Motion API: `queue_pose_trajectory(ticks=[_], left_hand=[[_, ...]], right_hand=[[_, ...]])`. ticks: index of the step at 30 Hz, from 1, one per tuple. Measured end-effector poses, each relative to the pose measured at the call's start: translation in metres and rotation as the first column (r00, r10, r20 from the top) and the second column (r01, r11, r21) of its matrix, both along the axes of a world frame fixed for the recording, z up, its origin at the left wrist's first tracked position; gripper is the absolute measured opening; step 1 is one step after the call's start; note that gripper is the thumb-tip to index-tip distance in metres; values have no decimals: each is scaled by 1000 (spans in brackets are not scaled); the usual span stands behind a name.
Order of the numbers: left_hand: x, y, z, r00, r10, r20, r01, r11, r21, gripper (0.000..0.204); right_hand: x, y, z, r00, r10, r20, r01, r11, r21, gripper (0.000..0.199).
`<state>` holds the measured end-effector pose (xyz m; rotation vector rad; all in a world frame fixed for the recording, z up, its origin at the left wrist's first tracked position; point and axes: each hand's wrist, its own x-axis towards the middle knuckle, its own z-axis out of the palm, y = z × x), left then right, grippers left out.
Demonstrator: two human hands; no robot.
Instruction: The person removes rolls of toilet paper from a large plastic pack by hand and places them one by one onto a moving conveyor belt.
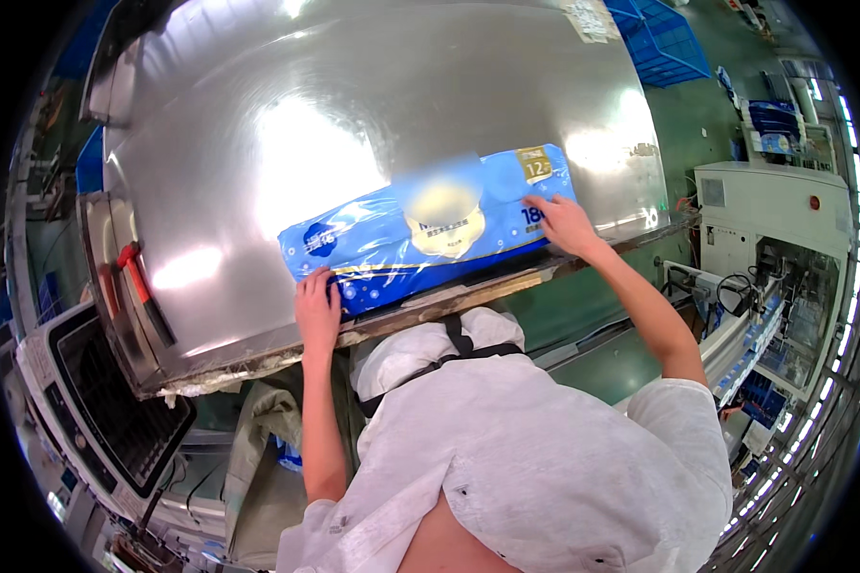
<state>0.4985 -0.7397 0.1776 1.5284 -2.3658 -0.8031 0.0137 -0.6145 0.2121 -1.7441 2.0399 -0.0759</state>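
A long blue plastic pack of paper rolls [420, 229] lies flat on a shiny steel table [354, 105], close to its near edge. My left hand [316, 310] presses on the pack's left end, fingers flat on top. At the pack's right end, my right hand [564, 224] rests with fingers spread on the wrapper. Neither hand closes around the pack; both lie on its upper surface. My white-sleeved torso fills the lower middle of the view.
A red-handled tool [136, 282] lies along the table's left rim. A grey machine with a dark grille [105, 401] stands at lower left. At right stand a white cabinet [769, 205] and a conveyor line [745, 334]. Blue crates [664, 38] sit beyond the table.
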Motion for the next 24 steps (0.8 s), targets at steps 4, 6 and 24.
queue_pose_trajectory(ticks=[4, 6, 24], left_hand=[[-23, -21, -2, 997, -65, 32, 68, 993, -101, 35], [-46, -31, -3, 985, -154, 82, 166, 972, -167, 43], [-135, -42, -22, 854, -372, 363, 447, 882, -148, 74]], right_hand=[[-55, 23, -4, 995, -13, -101, 12, 1000, -10, 46], [-42, 18, -11, 993, -24, -117, 6, 988, -156, 45], [170, -72, -46, 941, 201, 273, -110, 943, -315, 28]])
